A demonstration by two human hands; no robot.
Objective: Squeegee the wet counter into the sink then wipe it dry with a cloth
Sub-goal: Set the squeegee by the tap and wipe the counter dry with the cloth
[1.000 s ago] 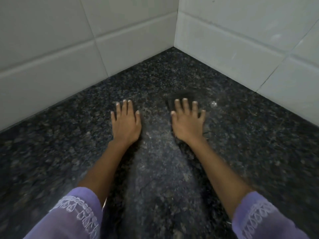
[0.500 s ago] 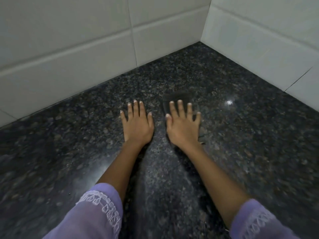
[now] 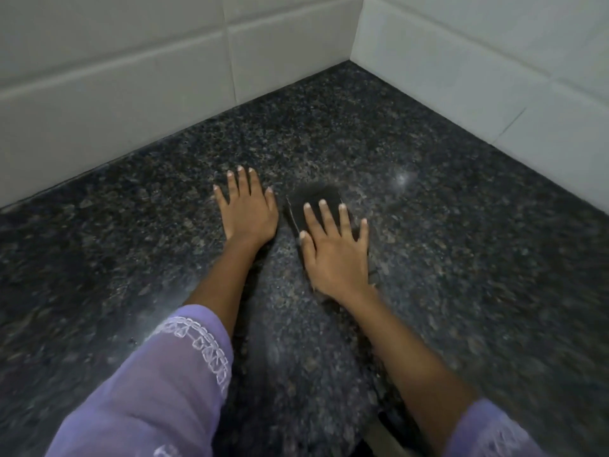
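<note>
Both hands flat on dark granite counter (image 3: 461,258) near the tiled corner, right one on a dark cloth.

Counter runs wide left and right of the hands; white tiled walls (image 3: 115,77) close it off behind, meeting at a corner up-right of the cloth. Dark cloth (image 3: 313,199) lies on the counter short of that corner, open stone all around it. Right hand (image 3: 336,255) presses on the cloth, fingers straight and spread. Left hand (image 3: 247,209) just left of the cloth, palm down, fingers straight, holding nothing. Purple lace-trimmed sleeves (image 3: 158,390) nearest the camera.
</note>
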